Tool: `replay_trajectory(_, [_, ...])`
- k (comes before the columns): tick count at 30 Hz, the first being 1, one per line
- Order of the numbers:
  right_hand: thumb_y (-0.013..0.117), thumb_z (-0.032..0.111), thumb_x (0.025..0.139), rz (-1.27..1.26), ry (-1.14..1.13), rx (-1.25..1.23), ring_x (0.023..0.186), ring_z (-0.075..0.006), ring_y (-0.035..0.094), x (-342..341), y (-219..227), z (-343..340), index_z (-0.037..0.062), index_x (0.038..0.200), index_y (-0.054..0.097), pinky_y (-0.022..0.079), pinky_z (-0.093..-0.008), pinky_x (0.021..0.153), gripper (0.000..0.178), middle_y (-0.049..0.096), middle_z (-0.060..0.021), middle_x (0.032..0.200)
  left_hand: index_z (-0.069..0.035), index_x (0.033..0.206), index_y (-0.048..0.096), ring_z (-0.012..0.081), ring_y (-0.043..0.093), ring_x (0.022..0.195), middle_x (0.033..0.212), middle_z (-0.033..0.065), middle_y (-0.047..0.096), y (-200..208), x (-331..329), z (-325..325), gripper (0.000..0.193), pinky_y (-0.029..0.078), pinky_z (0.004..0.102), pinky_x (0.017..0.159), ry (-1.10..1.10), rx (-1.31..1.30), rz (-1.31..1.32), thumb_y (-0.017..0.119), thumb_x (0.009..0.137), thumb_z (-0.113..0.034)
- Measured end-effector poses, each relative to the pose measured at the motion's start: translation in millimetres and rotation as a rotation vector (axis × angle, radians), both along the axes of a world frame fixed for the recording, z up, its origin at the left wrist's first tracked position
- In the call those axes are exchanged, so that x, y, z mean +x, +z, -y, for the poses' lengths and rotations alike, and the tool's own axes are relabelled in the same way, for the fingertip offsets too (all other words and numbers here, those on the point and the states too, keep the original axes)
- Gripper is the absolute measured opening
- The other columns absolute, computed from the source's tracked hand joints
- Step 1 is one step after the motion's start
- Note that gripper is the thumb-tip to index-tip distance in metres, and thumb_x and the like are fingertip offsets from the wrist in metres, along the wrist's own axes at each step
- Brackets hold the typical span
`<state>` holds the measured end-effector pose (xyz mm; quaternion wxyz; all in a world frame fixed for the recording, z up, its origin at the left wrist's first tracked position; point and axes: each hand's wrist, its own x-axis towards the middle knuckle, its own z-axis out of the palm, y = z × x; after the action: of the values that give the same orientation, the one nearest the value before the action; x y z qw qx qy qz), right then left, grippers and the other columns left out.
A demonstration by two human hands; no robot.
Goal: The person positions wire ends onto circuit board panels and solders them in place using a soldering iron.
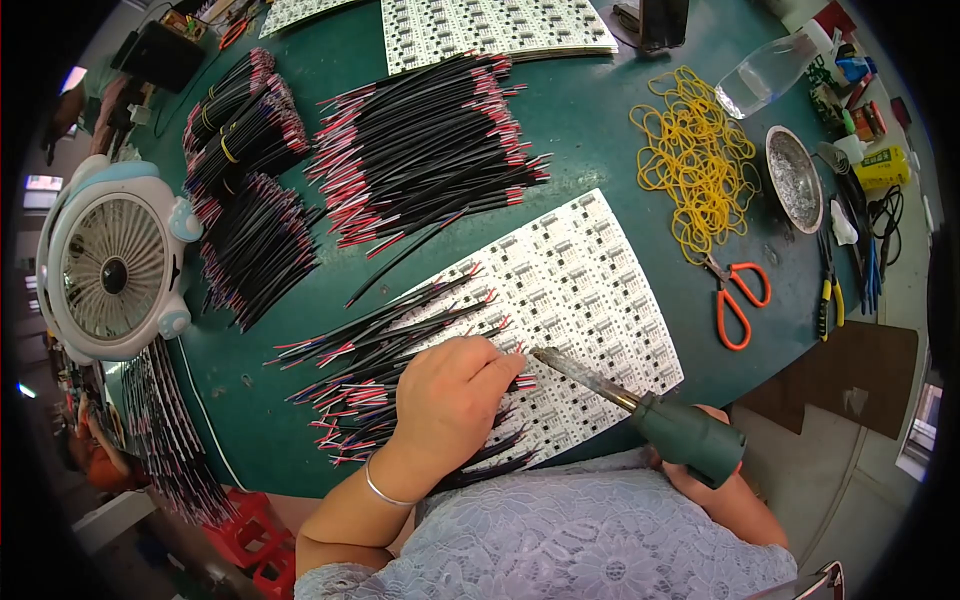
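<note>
A white panel of small circuit boards point(590, 290) lies slanted on the green table before me. Over its left part my left hand point(450, 392) is closed, thumb and forefinger pinching a black-sleeved wire point(517, 362) by its stripped red-and-white end. My right hand point(692, 486) grips a green-handled soldering iron point(690, 435), whose body hides most of the fingers. The iron's tip meets the panel close to the pinched wire end; I cannot tell whether they touch. More black wires point(440, 290) lie across the panel's left side, ends toward the boards.
Behind are a wide pile of black wires point(420, 150), banded bundles point(235, 130) and stacked panels point(500, 35). A fan point(110, 270) stands left. To the right lie yellow rubber bands point(695, 150), orange-handled scissors point(735, 300), a metal bowl point(793, 180), pliers point(828, 290) and a clear bottle point(770, 75).
</note>
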<state>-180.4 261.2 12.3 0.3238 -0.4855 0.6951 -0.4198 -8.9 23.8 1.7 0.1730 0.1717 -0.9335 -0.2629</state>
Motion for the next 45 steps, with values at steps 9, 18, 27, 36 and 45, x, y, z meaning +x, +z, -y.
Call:
replay_trajectory(9, [0.061, 0.027, 0.086, 0.394, -0.247, 0.023, 0.059, -0.0161, 0.061, 3.7, -11.4, -31.5, -0.0047, 0.114, 0.053, 0.049, -0.0302, 0.057, 0.043, 0.064, -0.0138, 0.092, -0.009, 0.086, 0.067, 0.0240, 0.056, 0.068, 0.076, 0.0051, 0.056, 4.1, 4.1, -1.7, 0.031, 0.045, 0.0350, 0.057, -0.015, -0.007, 0.042, 0.066, 0.057, 0.003])
replay_trajectory(18, [0.059, 0.029, 0.088, 0.520, -0.295, -0.153, 0.062, -0.0174, 0.062, 9.9, -14.2, -24.5, -0.0052, 0.123, 0.047, 0.048, -0.0282, 0.054, 0.051, 0.059, -0.0166, 0.112, -0.007, 0.098, 0.064, 0.0268, 0.056, 0.079, 0.088, 0.0071, 0.056, 15.1, 10.0, 0.3, 0.042, 0.047, 0.0359, 0.068, -0.081, -0.001, -0.043, 0.069, 0.057, 0.002])
replay_trajectory(27, [0.055, 0.019, 0.088, 0.598, -0.259, -0.198, 0.069, -0.0159, 0.061, 3.8, -12.9, -23.0, -0.0039, 0.129, 0.041, 0.050, -0.0280, 0.061, 0.048, 0.055, -0.0149, 0.118, -0.009, 0.104, 0.066, 0.0188, 0.052, 0.058, 0.073, 0.0036, 0.052, 54.4, 14.9, -26.2, 0.037, 0.040, 0.0319, 0.047, -0.037, -0.113, 0.138, 0.065, 0.067, -0.008])
replay_trajectory(36, [0.055, 0.008, 0.083, 0.369, -0.159, -0.033, 0.061, -0.0155, 0.061, -5.7, -3.4, -35.3, -0.0036, 0.102, 0.059, 0.051, -0.0275, 0.057, 0.022, 0.060, -0.0105, 0.083, -0.011, 0.093, 0.063, 0.0237, 0.055, 0.064, 0.079, 0.0042, 0.054, 13.1, 10.1, -32.4, 0.043, 0.043, 0.0348, 0.053, 0.029, -0.120, 0.148, 0.073, 0.053, -0.004])
replay_trajectory(45, [0.059, 0.023, 0.085, 0.026, -0.011, -0.101, 0.057, -0.0169, 0.061, -1.8, 5.4, -13.9, -0.0019, 0.095, 0.059, 0.050, -0.0296, 0.056, 0.026, 0.060, -0.0097, 0.081, -0.009, 0.094, 0.064, 0.0206, 0.052, 0.060, 0.072, 0.0034, 0.047, 7.5, 9.2, -27.5, 0.031, 0.041, 0.0328, 0.050, -0.004, -0.146, 0.142, 0.066, 0.063, -0.008])
